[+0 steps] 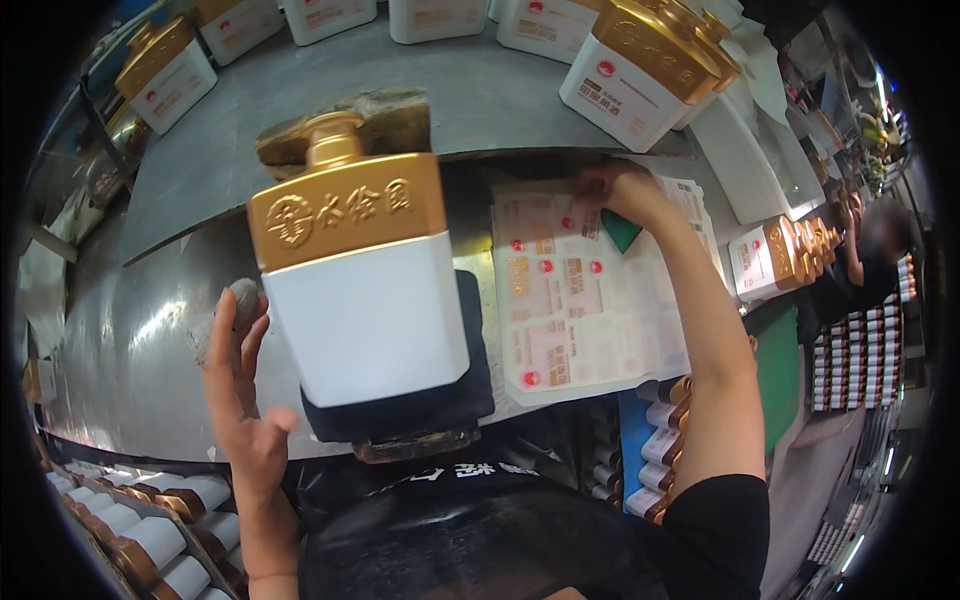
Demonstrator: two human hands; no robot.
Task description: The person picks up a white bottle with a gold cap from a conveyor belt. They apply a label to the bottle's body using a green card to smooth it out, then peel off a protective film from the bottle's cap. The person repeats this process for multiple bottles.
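Left hand: raised beside the bottle's left side [250, 405], thumb standing apart from the fingers; a grey lump [243, 303] lies against the fingers, whether gripped I cannot tell.
Right hand: bent over the top of the decal sheet [640, 320], well apart from the left [625, 190]; its fingers are partly blurred, so I cannot tell whether they pinch anything; a green triangular piece [621, 232] shows just below it.
Bottle: between the hands, white with a gold shoulder and neck [365, 320]; its white face is plain; it rests on a dark pad [478, 345], neck toward a rough brown block [395, 125].
Decal sheet: translucent, printed in red and gold, right of the bottle.
Metal table: grey, beneath all this [150, 330]; printed bottles [640, 85] line its far side.
Further right: more bottles [765, 258]; a co-worker [858, 255] beyond them.
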